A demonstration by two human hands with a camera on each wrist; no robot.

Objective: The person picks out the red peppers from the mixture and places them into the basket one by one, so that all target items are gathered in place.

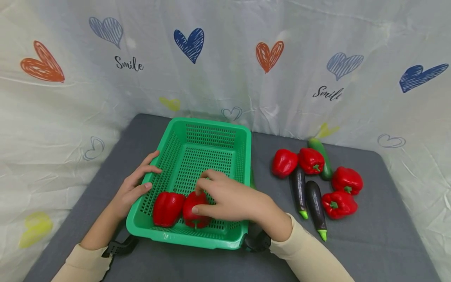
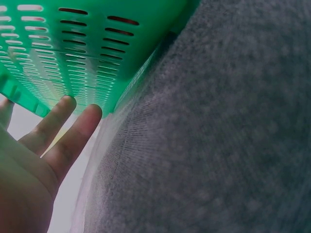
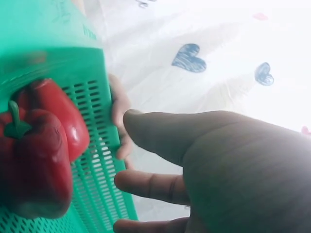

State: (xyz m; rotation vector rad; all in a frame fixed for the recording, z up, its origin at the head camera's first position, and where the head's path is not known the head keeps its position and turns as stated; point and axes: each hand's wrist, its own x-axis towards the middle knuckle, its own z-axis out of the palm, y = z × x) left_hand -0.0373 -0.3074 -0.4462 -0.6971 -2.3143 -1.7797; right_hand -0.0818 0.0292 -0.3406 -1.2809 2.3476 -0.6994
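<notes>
A green plastic basket (image 1: 190, 241) with slotted walls stands on the grey table. At its left rim, my left hand (image 1: 132, 188) rests with the thumb and a finger over the edge; other fingers (image 2: 77, 136) extend straight outside the wall. Two red bell peppers lie in the basket's near end: a left one (image 1: 168, 209) and a right one (image 1: 194, 207). Over the right pepper hovers my right hand (image 1: 229, 196), fingers loosely bent. In the right wrist view, a gap separates its thumb (image 3: 160, 133) from the peppers, and nothing is held.
Right of the basket lie several more red bell peppers (image 1: 347, 180), two eggplants (image 1: 316, 203) and a green cucumber-like vegetable (image 1: 322, 156). Something green shows partly behind the basket's right wall. A white curtain (image 1: 225, 66) with hearts hangs behind the table (image 1: 384, 219).
</notes>
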